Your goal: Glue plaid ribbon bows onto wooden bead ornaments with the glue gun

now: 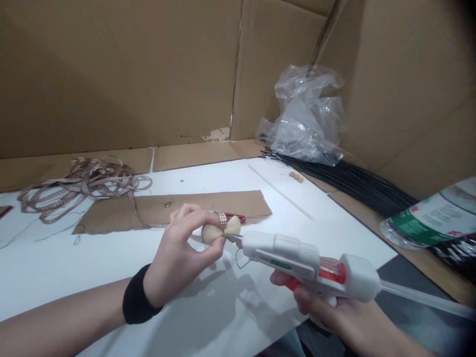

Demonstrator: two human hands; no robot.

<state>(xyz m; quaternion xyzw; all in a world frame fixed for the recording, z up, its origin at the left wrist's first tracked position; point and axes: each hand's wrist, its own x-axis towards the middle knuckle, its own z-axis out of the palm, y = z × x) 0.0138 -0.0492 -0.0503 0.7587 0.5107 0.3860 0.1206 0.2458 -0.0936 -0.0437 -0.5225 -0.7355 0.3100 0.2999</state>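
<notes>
My left hand point(186, 243), with a black band on the wrist, pinches a small beige bow-shaped piece point(232, 225) between thumb and fingers. A brown-and-white checked ribbon point(222, 218) loops up over its middle. In my right hand point(320, 302) is a white glue gun point(286, 255), with fingers by its orange trigger and a clear glue stick point(424, 296) coming out of its back. The metal nozzle point(234, 238) is right at the bow's middle, near my left thumb; whether it touches cannot be made out. A thin wire loop point(241, 260) shows below the nozzle.
Behind my left hand lies a cardboard strip point(148, 210) with a red tool point(238, 218) on it. A checked ribbon pile point(85, 186) sits left. Rightward are a glue stick point(280, 191), beige pieces point(296, 177), black rods point(349, 183), a plastic bag point(305, 119) and a bottle point(435, 215).
</notes>
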